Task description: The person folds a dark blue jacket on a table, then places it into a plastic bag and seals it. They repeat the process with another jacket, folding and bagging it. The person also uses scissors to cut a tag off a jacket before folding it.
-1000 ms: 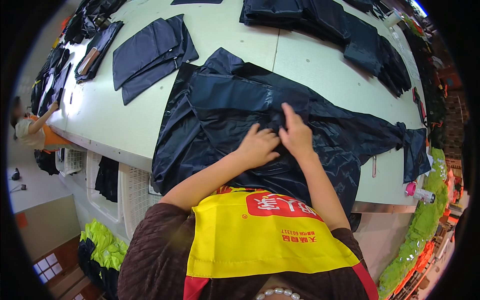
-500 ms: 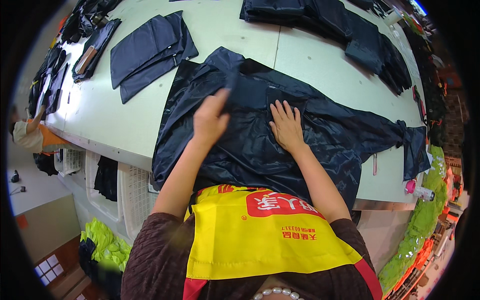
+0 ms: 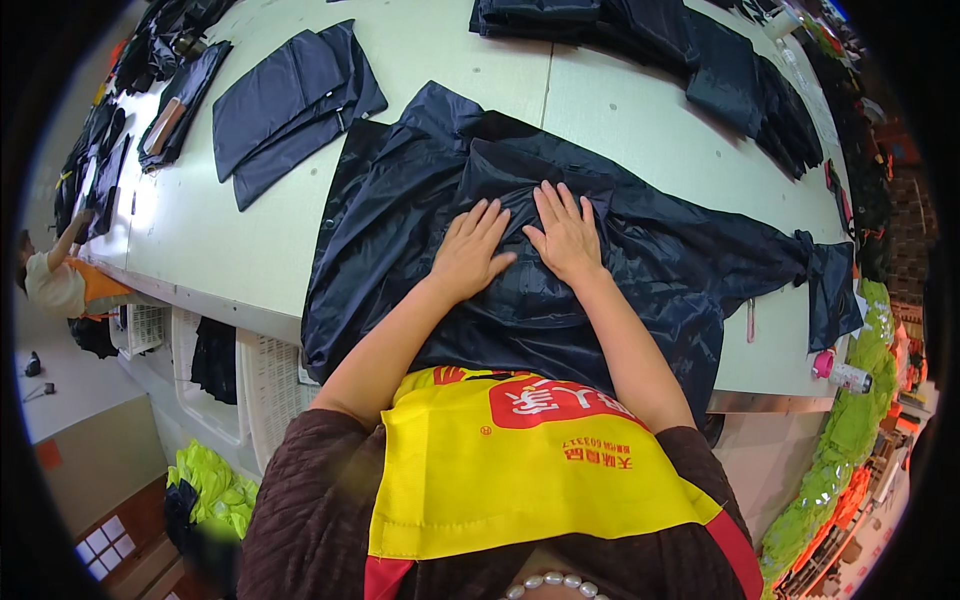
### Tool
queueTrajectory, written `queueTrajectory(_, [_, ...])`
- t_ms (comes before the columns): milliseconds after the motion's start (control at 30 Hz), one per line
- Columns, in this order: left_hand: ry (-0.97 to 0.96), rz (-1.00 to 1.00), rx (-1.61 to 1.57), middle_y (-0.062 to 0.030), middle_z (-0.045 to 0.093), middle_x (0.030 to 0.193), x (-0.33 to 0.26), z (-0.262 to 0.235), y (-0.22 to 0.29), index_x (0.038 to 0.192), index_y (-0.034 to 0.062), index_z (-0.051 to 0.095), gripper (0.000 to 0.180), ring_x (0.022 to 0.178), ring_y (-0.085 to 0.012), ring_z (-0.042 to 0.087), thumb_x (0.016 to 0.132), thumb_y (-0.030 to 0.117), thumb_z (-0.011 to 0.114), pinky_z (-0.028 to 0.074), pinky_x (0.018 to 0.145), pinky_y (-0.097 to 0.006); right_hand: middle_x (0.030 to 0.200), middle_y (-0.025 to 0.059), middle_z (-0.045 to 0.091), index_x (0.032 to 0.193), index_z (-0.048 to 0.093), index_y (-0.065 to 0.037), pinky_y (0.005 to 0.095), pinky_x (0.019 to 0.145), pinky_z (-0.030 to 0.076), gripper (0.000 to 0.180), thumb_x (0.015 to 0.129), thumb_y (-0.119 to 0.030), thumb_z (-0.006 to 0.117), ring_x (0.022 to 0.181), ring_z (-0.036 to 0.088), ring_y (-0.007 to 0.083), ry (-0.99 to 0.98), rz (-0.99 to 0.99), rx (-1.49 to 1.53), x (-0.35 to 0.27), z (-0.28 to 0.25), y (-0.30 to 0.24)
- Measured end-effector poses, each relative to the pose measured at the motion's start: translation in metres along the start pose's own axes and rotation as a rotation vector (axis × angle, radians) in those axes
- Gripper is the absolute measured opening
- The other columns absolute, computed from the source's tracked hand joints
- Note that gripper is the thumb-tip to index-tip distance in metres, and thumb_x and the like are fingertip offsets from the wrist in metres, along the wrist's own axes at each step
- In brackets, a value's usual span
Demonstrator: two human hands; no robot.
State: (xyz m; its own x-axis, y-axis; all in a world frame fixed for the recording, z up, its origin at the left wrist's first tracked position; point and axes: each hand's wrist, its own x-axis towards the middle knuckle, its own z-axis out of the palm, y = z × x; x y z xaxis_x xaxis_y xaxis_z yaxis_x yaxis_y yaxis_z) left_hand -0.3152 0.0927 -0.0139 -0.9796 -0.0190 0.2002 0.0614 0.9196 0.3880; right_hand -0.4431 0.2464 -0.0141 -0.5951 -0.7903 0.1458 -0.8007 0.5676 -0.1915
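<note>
A dark navy jacket of thin shiny fabric lies spread over the near part of the pale table, one sleeve stretched to the right. My left hand rests flat on its middle, fingers extended and slightly parted. Close beside it, my right hand also lies flat on the fabric, fingers spread, nearer a folded flap of the jacket. Neither hand grips anything. The cloth between and around the palms is wrinkled.
Folded dark garments lie at the far left, and a long dark stack at the far right. A bottle with a pink cap is by the right edge. White baskets stand below left. A co-worker is at far left.
My left hand, raised and closed on a flap of the jacket before, has let go, come down and opened flat on the fabric. The flap lies down. My right hand has shifted slightly left.
</note>
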Motion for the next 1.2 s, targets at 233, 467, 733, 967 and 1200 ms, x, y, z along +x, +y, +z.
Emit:
queueTrajectory(233, [-0.239,0.075,-0.043,-0.0185,0.039,0.141,-0.022,-0.036,-0.012,0.134,0.0034,0.044,0.076,0.135,-0.0325,0.029,0.08,0.057,0.058,0.021,0.11,-0.049,0.146,0.0169,0.032,0.138,0.038,-0.006,0.0467,0.11,0.022,0.069,0.084,-0.044,0.058,0.137,0.025,0.0357,-0.195,-0.137,0.352,-0.015,-0.057,0.02])
queueTrajectory(467, [-0.414,0.379,-0.031,-0.0191,0.041,0.138,-0.032,-0.064,-0.02,0.129,-0.001,0.047,0.078,0.131,-0.0331,0.036,0.073,0.05,0.07,0.025,0.11,-0.045,0.13,0.0144,0.05,0.103,0.064,-0.009,0.0495,0.107,0.028,0.024,0.081,-0.018,0.066,0.13,0.037,0.0352,-0.296,-0.492,0.145,-0.096,-0.067,0.018])
queueTrajectory(733, [-0.052,-0.299,-0.561,-0.0187,0.064,0.082,-0.01,-0.03,-0.034,0.1,0.0028,0.058,0.024,0.079,-0.0335,0.063,0.088,0.023,0.059,0.048,0.07,-0.039,0.088,0.0173,0.062,0.099,0.057,-0.003,0.0403,0.067,0.049,0.018,0.087,-0.016,0.057,0.076,0.062,0.0351,-0.055,0.242,0.485,-0.058,-0.028,0.042])
queueTrajectory(967, [-0.195,-0.33,-0.203,-0.0134,0.066,0.086,0.009,-0.022,-0.031,0.093,0.0066,0.057,0.025,0.079,-0.0324,0.064,0.083,0.028,0.065,0.049,0.067,-0.04,0.139,0.0151,0.04,0.132,0.044,-0.006,0.0478,0.104,0.03,0.061,0.081,-0.033,0.063,0.129,0.037,0.0319,0.099,-0.336,0.07,-0.028,-0.062,-0.02])
queueTrajectory(1200, [0.1,0.449,-0.016,-0.0072,0.056,0.107,-0.003,-0.043,0.0,0.113,0.01,0.058,0.048,0.101,-0.0258,0.053,0.071,0.027,0.073,0.041,0.087,-0.041,0.146,0.01,0.033,0.14,0.038,-0.012,0.0539,0.107,0.022,0.071,0.082,-0.046,0.061,0.136,0.027,0.0271,-0.181,-0.255,0.008,-0.053,-0.018,-0.009])
